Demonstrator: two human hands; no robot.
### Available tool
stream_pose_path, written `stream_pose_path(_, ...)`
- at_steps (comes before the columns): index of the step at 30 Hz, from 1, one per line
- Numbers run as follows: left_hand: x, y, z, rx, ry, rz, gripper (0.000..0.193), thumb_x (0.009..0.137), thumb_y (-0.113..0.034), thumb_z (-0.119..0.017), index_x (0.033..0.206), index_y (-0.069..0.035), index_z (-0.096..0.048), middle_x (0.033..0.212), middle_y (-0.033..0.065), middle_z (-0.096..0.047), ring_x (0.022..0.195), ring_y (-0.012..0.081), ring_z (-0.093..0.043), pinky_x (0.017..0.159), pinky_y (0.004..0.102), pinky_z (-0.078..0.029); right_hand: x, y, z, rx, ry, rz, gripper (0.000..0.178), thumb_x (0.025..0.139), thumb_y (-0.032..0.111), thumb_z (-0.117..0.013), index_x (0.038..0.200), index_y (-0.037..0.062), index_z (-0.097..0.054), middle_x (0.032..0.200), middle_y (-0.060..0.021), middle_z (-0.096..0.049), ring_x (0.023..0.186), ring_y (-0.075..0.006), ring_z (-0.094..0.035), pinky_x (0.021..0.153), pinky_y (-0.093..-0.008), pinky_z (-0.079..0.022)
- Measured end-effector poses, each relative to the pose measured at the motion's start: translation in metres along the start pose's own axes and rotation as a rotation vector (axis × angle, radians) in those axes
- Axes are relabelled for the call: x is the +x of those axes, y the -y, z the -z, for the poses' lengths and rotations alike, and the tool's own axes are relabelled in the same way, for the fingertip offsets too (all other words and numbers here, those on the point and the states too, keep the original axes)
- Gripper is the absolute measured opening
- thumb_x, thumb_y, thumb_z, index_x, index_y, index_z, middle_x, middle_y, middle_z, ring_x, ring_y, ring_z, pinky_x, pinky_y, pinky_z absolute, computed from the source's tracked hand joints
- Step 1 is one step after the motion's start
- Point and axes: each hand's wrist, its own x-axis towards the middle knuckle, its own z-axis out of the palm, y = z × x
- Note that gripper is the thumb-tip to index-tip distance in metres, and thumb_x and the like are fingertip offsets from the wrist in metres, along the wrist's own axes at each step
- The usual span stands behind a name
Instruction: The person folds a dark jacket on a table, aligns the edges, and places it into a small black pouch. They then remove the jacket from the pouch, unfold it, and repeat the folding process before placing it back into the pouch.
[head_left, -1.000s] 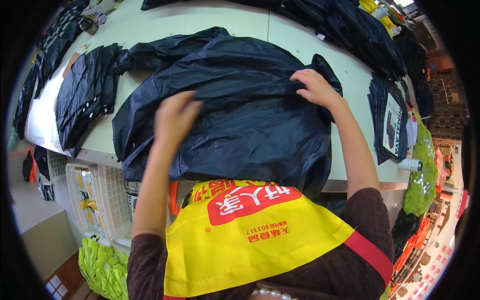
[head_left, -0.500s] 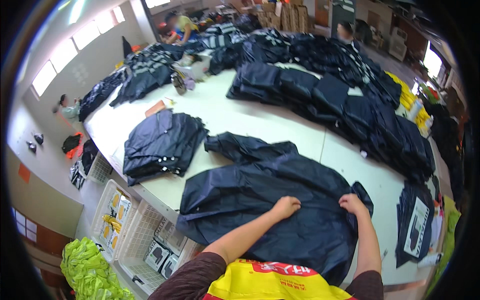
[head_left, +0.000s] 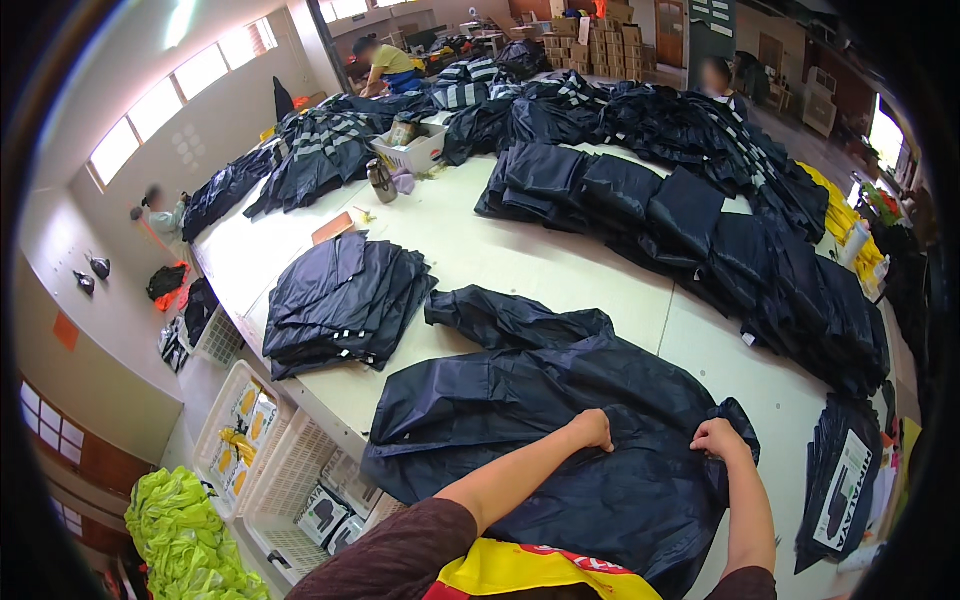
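A dark navy jacket (head_left: 470,395) of thin, shiny cloth lies spread and wrinkled on the table before me, one sleeve stretched toward the far left. With its fingers closed, my left hand (head_left: 592,430) pinches the cloth near the middle of the garment. At the jacket's right side my right hand (head_left: 714,438) grips a bunched fold between thumb and fingers. The cloth between both hands is slightly gathered. Beyond the jacket, to the left, sits a stack of folded dark garments (head_left: 345,300).
Folded dark garments (head_left: 680,210) form a long row across the table (head_left: 560,255). Packaging bags (head_left: 845,480) are piled at the right edge. White crates (head_left: 285,480) and a lime-yellow heap (head_left: 185,530) stand at lower left. A bottle (head_left: 381,182) stands beside a white bin (head_left: 415,152). People are farther off.
The whole view has shifted, so the table and garments appear lower and farther right. Both hands keep their grip on the jacket, and the cloth around my left hand is creased differently.
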Motion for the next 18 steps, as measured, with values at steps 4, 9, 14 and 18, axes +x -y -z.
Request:
stream_pose_path(4, 0.014, -0.009, 0.019, 0.230, 0.176, -0.056, 0.047, 0.067, -0.051, -0.073, 0.089, -0.010, -0.072, 0.093, 0.0075, -0.069, 0.090, 0.0259, -0.065, 0.081, 0.0350, -0.051, 0.012, 0.002, 0.011, -0.041, 0.116, -0.042, 0.015, 0.067, 0.010, -0.078, 0.075, 0.0015, -0.069, 0.063, -0.0081, -0.064, 0.055, -0.0148, -0.062, 0.054, -0.0286, -0.051)
stream_pose_path(9, 0.029, 0.011, -0.008, 0.293, -0.096, -0.081, 0.049, 0.058, -0.051, -0.079, 0.086, -0.012, -0.073, 0.091, 0.0092, -0.069, 0.088, 0.0265, -0.065, 0.080, 0.0335, -0.051, 0.021, 0.062, -0.041, -0.801, -0.279, 0.043, 0.021, 0.076, 0.020, -0.065, 0.094, 0.0110, -0.070, 0.095, -0.0171, -0.066, 0.088, -0.0341, -0.064, 0.077, -0.0425, -0.051)
stream_pose_path(14, -0.030, 0.006, -0.022, -0.081, -0.432, -0.135, 0.026, 0.071, -0.032, -0.069, 0.085, -0.011, -0.068, 0.089, 0.0124, -0.068, 0.086, 0.0304, -0.065, 0.077, 0.0413, -0.052, 0.011, 0.125, -0.144, 0.443, -0.384, 0.648, 0.034, 0.090, 0.028, -0.051, 0.115, 0.0058, -0.057, 0.116, -0.0151, -0.058, 0.109, -0.0317, -0.054, 0.094, -0.0385, -0.041)
stream_pose_path(18, -0.105, 0.039, -0.016, 0.179, -0.422, -0.196, 0.023, 0.076, -0.024, -0.062, 0.093, -0.009, -0.063, 0.092, 0.0138, -0.067, 0.088, 0.0326, -0.064, 0.073, 0.0433, -0.051, -0.005, 0.106, -0.174, -0.366, -0.674, 0.720, 0.042, 0.088, 0.032, -0.054, 0.120, 0.0047, -0.054, 0.127, -0.0132, -0.051, 0.120, -0.0301, -0.043, 0.103, -0.0412, -0.030)
